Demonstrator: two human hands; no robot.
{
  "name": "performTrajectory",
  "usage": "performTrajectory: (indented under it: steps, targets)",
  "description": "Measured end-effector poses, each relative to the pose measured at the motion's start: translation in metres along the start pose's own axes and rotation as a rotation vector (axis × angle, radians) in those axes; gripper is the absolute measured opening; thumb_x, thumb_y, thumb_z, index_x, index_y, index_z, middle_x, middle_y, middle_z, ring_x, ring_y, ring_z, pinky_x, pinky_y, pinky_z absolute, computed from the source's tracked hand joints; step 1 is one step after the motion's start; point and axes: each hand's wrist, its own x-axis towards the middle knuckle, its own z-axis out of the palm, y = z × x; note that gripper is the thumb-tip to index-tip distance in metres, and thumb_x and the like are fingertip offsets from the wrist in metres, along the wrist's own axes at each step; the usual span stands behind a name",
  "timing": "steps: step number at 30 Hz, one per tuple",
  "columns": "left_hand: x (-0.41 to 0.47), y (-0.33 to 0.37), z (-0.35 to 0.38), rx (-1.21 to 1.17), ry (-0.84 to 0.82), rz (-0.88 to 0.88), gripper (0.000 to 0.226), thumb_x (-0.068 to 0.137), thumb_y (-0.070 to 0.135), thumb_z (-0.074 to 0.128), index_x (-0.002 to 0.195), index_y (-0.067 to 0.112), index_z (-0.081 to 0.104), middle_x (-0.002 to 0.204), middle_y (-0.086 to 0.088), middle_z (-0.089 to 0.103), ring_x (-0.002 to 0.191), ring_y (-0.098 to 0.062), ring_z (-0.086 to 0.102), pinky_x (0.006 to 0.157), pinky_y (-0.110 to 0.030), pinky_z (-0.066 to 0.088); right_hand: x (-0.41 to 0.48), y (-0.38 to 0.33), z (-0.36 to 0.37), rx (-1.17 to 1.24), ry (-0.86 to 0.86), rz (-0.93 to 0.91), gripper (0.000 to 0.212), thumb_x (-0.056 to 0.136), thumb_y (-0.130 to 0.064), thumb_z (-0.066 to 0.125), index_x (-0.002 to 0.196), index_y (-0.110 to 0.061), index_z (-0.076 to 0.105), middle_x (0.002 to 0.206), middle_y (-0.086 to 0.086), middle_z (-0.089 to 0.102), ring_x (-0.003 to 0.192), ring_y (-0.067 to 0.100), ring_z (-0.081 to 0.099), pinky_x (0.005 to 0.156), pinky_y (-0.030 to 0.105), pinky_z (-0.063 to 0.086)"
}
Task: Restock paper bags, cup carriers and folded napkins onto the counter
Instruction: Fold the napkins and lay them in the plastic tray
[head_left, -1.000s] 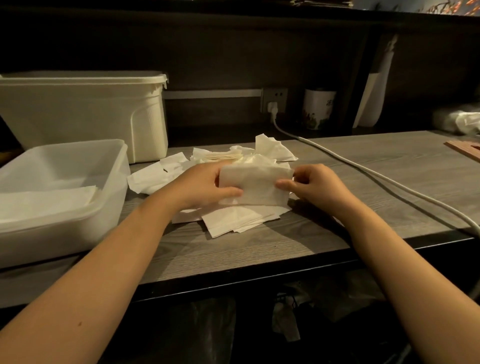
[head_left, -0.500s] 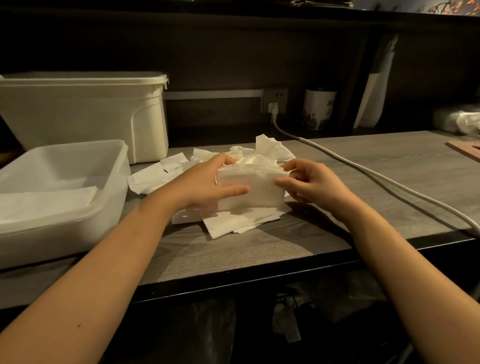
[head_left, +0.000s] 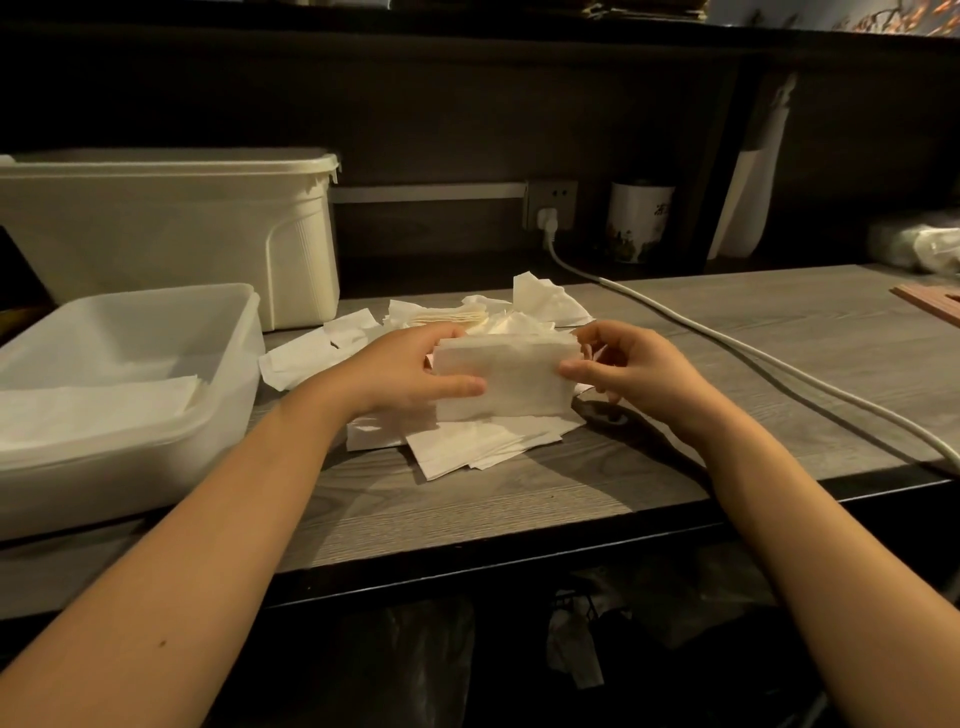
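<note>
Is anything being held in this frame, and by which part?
Yes: a stack of folded napkins, over the loose napkin pile. The left hand grips its left end, thumb across the front; the right hand pinches its right end.

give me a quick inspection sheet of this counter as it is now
surface: grey wood-grain counter, dimly lit
job's things: napkin stack held over loose napkins on the counter; open tub at left holds flat napkins
clutter: lidded bin behind the tub; mug at the back wall
grippers: left hand and right hand each grip an end of the napkin stack
cables: white cable runs from the wall socket across the counter
surroundings: dark back panel, shelf above
</note>
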Motion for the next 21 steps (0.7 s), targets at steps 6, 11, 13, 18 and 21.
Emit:
performTrajectory:
  steps: [6, 11, 13, 18, 21]
  targets:
    - [-0.0012, 0.002, -0.0004, 0.044, -0.022, -0.011, 0.036, 0.085, 0.036, 0.062, 0.117, 0.03, 0.046, 0.097, 0.021, 0.048, 0.079, 0.005, 0.046, 0.066, -0.004, 0.037, -0.0003, 0.0023, 0.0011, -0.009, -0.045, -0.011, 0.028, 0.08, -0.032, 0.067, 0.1, -0.012, 0.062, 0.082, 0.001, 0.058, 0.074, 0.014, 0.052, 0.065, 0.025, 0.042]
    - [-0.001, -0.0002, 0.0023, -0.006, -0.044, 0.044, 0.023, 0.083, 0.027, 0.067, 0.102, 0.032, 0.055, 0.093, 0.02, 0.056, 0.085, 0.001, 0.053, 0.069, -0.006, 0.041, -0.0022, -0.0023, 0.0014, -0.04, -0.003, -0.045, 0.017, 0.081, -0.025, 0.068, 0.095, -0.021, 0.06, 0.085, -0.007, 0.061, 0.074, 0.01, 0.058, 0.057, 0.018, 0.047]
    - [-0.0002, -0.0003, 0.002, -0.035, -0.023, 0.072, 0.024, 0.082, 0.027, 0.068, 0.093, 0.04, 0.052, 0.093, 0.021, 0.057, 0.088, 0.001, 0.054, 0.073, -0.011, 0.044, -0.0029, -0.0028, 0.0012, 0.017, -0.01, -0.068, 0.017, 0.081, -0.021, 0.068, 0.092, -0.029, 0.058, 0.089, -0.003, 0.065, 0.076, 0.012, 0.062, 0.059, 0.019, 0.052]
    - [-0.0016, 0.0013, 0.002, -0.02, -0.016, 0.035, 0.031, 0.083, 0.032, 0.066, 0.107, 0.039, 0.049, 0.091, 0.024, 0.052, 0.084, 0.003, 0.051, 0.068, -0.008, 0.042, -0.0035, -0.0008, 0.0021, 0.006, -0.045, -0.068, 0.014, 0.084, -0.018, 0.066, 0.09, -0.028, 0.058, 0.071, -0.007, 0.066, 0.055, 0.004, 0.059, 0.057, 0.025, 0.051]
    - [-0.0016, 0.001, 0.001, 0.1, -0.035, 0.012, 0.015, 0.084, 0.037, 0.064, 0.082, 0.04, 0.049, 0.076, 0.021, 0.051, 0.068, 0.002, 0.048, 0.053, -0.008, 0.035, -0.0026, 0.0001, 0.0022, 0.007, -0.025, -0.081, 0.019, 0.084, -0.016, 0.066, 0.086, -0.031, 0.056, 0.066, -0.014, 0.064, 0.052, 0.0, 0.058, 0.052, 0.017, 0.049]
